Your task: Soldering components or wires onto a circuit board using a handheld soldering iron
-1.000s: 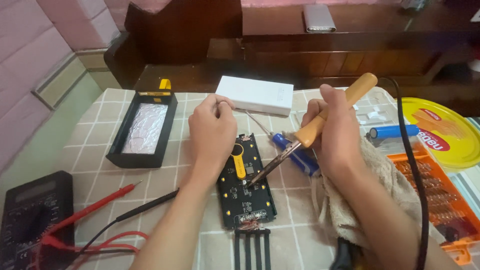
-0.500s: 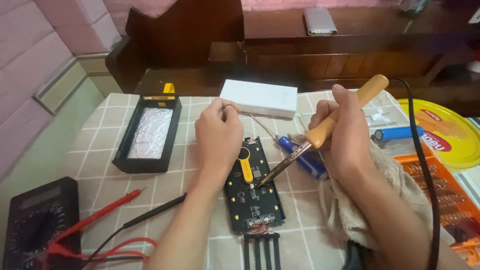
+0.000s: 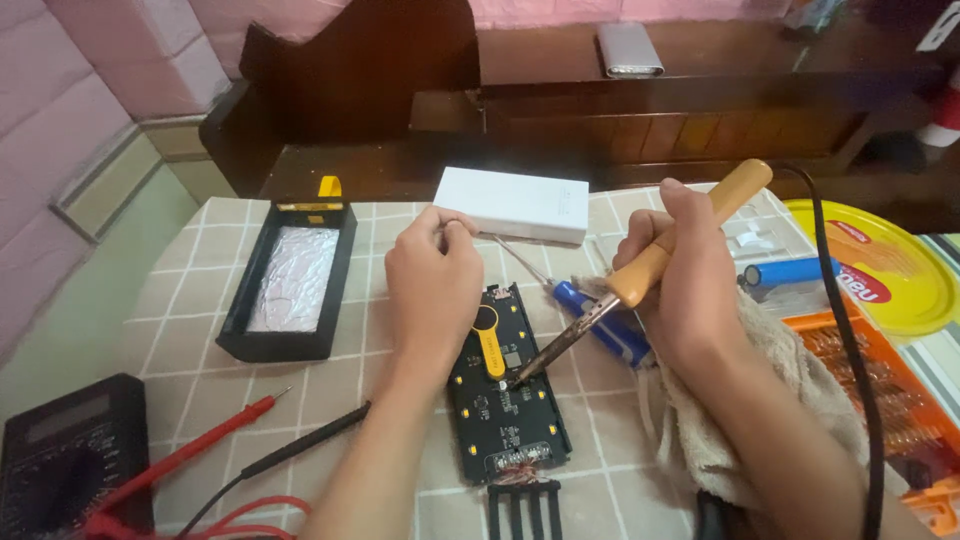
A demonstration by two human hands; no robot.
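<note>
— What lies at the left edge of the tabletop?

— A black multimeter sits at the near left corner, a boxy slab with a grey screen. Its red probe and black probe, both thin and stick-shaped, lie slanting across the checked tablecloth. Further back stands an open black case, rectangular, lined with crinkled silver foil, with a small yellow tab at its far end.

— And the middle?

— The left hand rests over the far end of a long black circuit board, fingertips pinched together on a thin silvery wire that runs back toward the right. The board lies flat near the front edge, matte, dotted with small pads, a yellow oblong part on its top. Behind it is a smooth white box, near the far edge.

— The right side?

— The right hand is curled tight round the rounded wooden handle of a soldering iron; the metal tip touches the board just beside the yellow part. Under the wrist lies a rumpled beige cloth. A blue cylinder lies just beside the board; a yellow round tray and an orange ridged case are at the right edge.
</note>
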